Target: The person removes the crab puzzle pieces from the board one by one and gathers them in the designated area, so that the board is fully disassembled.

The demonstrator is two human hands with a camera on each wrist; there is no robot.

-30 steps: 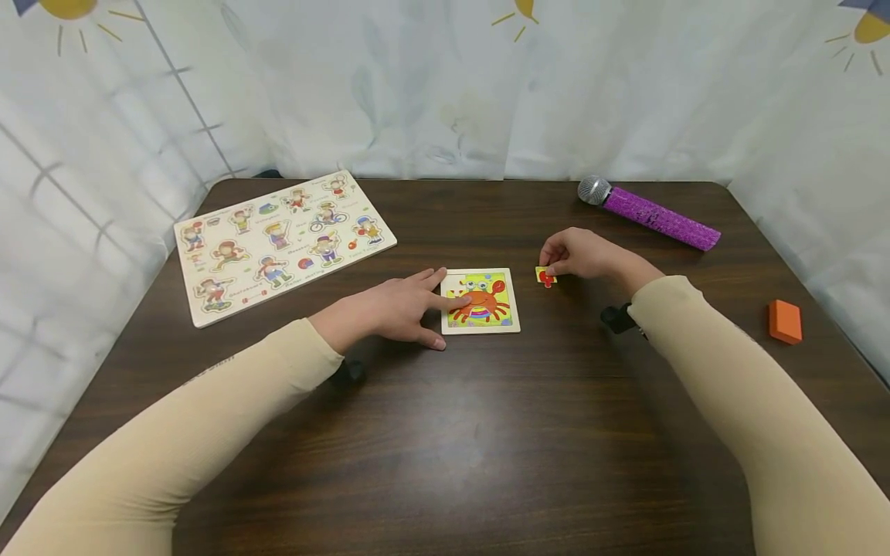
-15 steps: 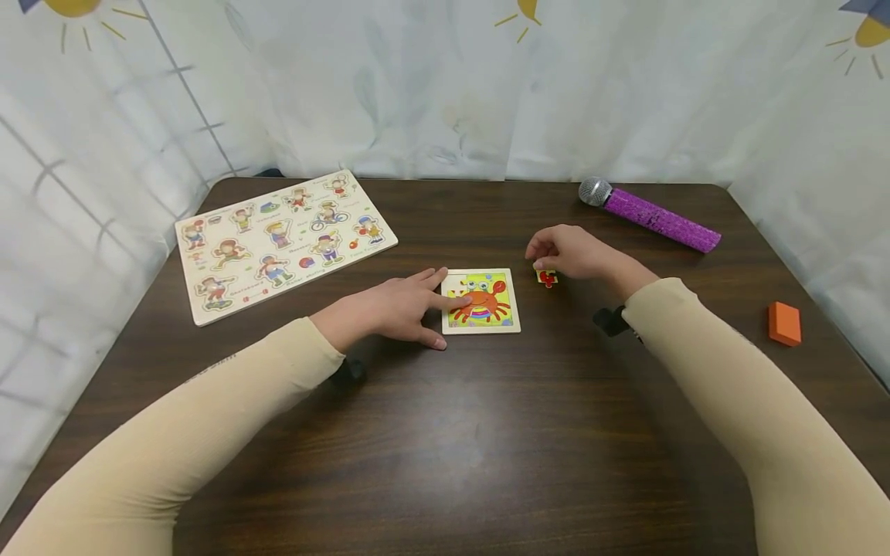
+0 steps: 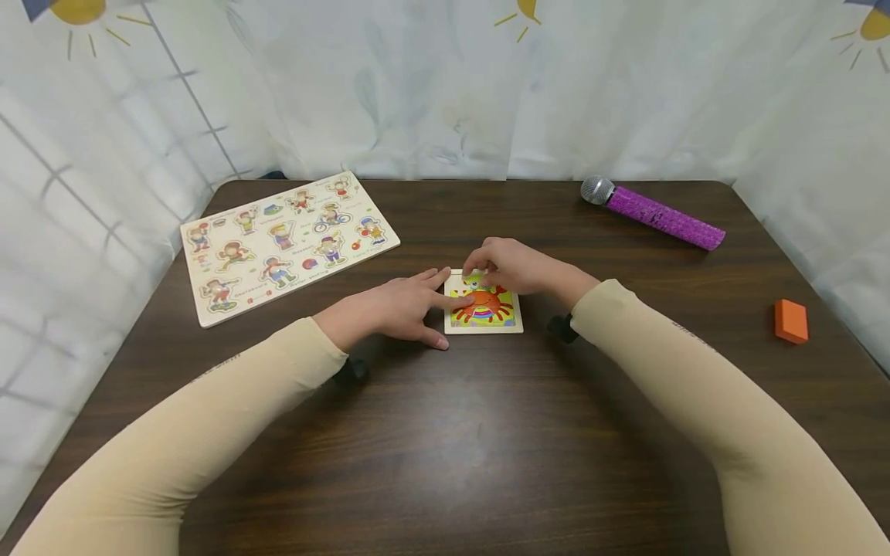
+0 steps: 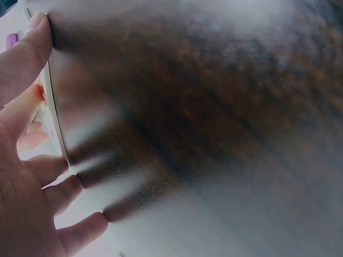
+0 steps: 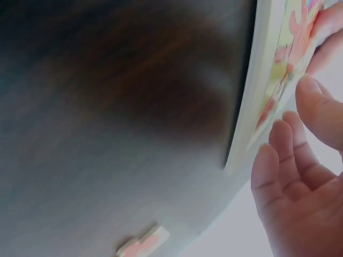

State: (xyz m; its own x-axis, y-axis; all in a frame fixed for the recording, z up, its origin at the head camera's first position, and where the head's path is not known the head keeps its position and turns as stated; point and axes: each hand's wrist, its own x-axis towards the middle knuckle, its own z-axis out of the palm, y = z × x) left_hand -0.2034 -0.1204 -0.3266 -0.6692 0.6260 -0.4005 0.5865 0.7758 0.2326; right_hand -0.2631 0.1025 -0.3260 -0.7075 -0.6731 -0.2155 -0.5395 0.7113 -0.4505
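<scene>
A small square crab puzzle [image 3: 484,316] in a pale wooden frame lies mid-table. My left hand [image 3: 399,309] lies at its left side with fingers spread, the index finger on the crab's orange body. Over the puzzle's top edge is my right hand [image 3: 516,266], its thumb and fingers bent downward at the crab's eyes. The right wrist view shows the thumb apart from several fingers; what the index fingertip touches is hidden. On the table beside the frame lies a loose puzzle piece [image 5: 143,243] with red print, out of sight in the head view.
At the back left lies a large wooden board [image 3: 288,245] with sports figures. A purple microphone [image 3: 653,213] lies at the back right, and an orange block [image 3: 791,321] sits near the right edge. White curtains [image 3: 431,93] hang behind the table.
My right hand has let go of the loose puzzle piece and moved left onto the puzzle's top part. My left hand has stayed in place.
</scene>
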